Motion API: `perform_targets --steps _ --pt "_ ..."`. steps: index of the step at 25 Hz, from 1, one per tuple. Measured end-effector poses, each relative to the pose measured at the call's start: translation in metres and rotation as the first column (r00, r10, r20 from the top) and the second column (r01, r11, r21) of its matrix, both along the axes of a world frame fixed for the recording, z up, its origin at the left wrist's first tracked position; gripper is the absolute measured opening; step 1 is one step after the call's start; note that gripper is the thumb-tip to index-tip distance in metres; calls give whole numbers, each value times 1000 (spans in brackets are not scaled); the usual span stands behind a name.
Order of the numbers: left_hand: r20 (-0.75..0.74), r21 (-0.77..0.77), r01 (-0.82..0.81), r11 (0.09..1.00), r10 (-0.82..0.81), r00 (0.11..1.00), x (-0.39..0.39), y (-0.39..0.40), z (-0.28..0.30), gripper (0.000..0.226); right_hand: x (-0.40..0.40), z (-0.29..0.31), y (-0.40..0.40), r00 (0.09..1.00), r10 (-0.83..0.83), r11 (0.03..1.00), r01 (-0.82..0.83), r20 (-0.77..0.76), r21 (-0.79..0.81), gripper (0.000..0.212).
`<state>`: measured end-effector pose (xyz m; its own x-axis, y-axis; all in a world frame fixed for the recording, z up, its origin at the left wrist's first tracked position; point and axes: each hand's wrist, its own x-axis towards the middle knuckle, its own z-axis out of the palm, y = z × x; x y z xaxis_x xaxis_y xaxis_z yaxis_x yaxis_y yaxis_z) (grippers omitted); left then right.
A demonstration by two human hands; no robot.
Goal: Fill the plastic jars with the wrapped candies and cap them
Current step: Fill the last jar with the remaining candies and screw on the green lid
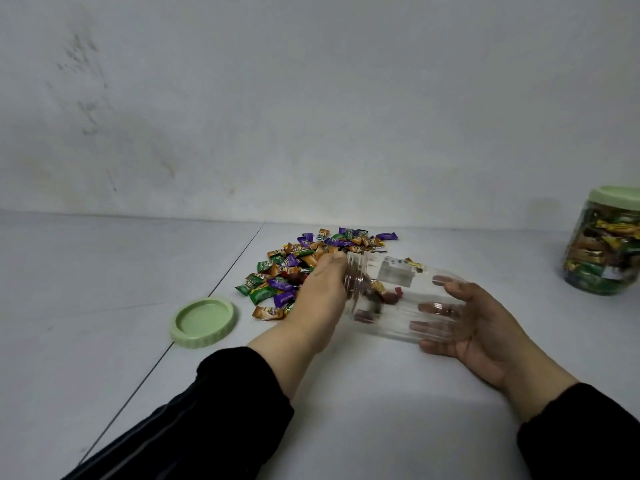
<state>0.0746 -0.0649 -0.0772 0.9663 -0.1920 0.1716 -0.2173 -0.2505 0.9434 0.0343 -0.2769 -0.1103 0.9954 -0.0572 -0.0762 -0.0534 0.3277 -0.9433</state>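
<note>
A clear plastic jar (398, 299) lies on its side on the white table, its mouth turned left toward a pile of wrapped candies (298, 265). My right hand (485, 327) grips the jar's base end, fingers showing through the plastic. My left hand (322, 289) is at the jar's mouth, its fingertips inside the opening and hidden; a few candies lie within the jar. The jar's pale green lid (204, 322) rests upside down on the table to the left.
At the far right stands a second jar (602, 244), full of candies and capped with a green lid. A dark seam (194, 317) runs diagonally across the table. A bare wall rises behind the table.
</note>
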Motion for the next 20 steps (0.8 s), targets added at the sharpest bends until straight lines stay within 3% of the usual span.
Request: perform_targets --steps 2,5,6,7,8,9,10,12,15,18,20 --pt "35 21 81 997 -81 996 -7 3 3 51 -1 1 1 1000 10 1000 -10 15 9 73" --pt "89 -40 6 999 -3 996 5 23 3 48 -3 4 -1 1000 3 999 -4 15 50 66" --pt "148 105 -26 994 11 989 13 31 -1 47 -3 5 -3 1000 -16 998 16 8 67 72" --pt "185 425 -67 903 -14 983 21 39 -7 46 -3 5 -5 999 -43 996 43 2 83 78" --pt "184 723 -102 683 -49 982 27 47 -15 52 -3 5 -7 998 -67 993 68 -6 101 80" --pt "107 860 -74 504 -37 994 32 53 -23 61 -3 5 -9 997 -81 990 82 -14 115 77" --pt "23 908 -10 420 -27 999 31 55 -29 70 -3 5 -10 996 -87 987 89 -16 136 70" --pt "-41 916 56 396 -46 998 30 51 -39 75 -3 6 -9 996 -88 985 90 -22 148 63" --pt "160 913 -108 393 -101 982 35 43 -45 61 -4 6 -7 997 -72 989 74 -21 129 57" --pt "265 870 -168 464 -152 952 42 43 -43 44 -5 6 -6 998 -68 989 66 10 132 31" --pt "313 829 -212 517 -116 943 44 44 -40 35 -4 6 -6 997 -72 991 70 10 112 31"
